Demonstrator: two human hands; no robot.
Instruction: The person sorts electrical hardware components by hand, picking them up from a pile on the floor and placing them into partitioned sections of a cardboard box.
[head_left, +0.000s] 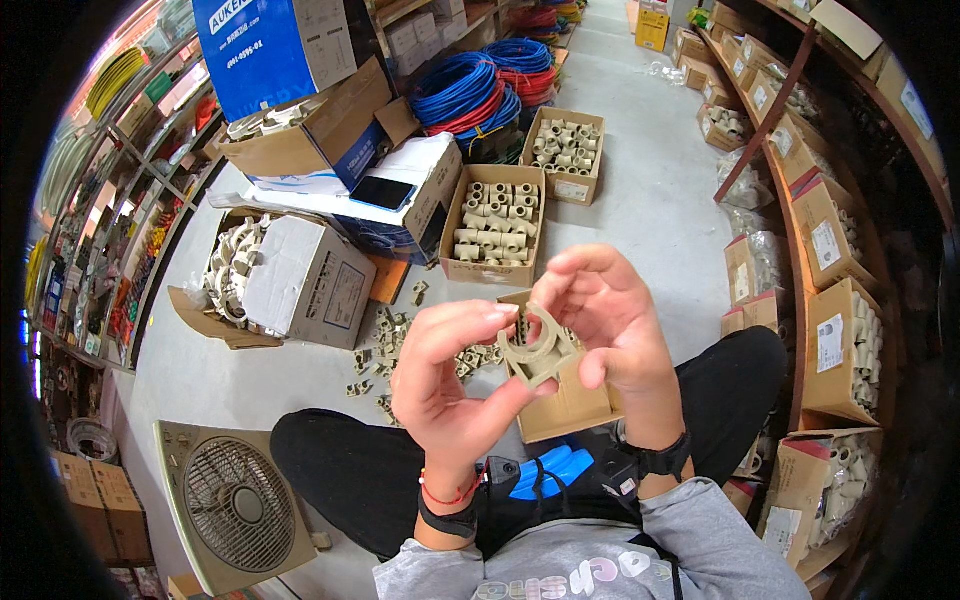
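My left hand holds a beige plastic pipe clip between thumb and fingers, its round cradle facing up. My right hand curls around the clip's other side. Its fingertips reach behind the upper tip of the cradle, and its thumb stands apart from the clip; whether it grips is hidden. Directly below the hands is an open cardboard box, its inside partly covered by them. Several loose small beige clips lie in a heap on the floor, left of the box.
Ahead stand boxes of beige pipe tees and fittings. A tipped carton spills larger clips at left. A phone lies on a white-topped box. A box fan is by my left knee. Shelves line the right side.
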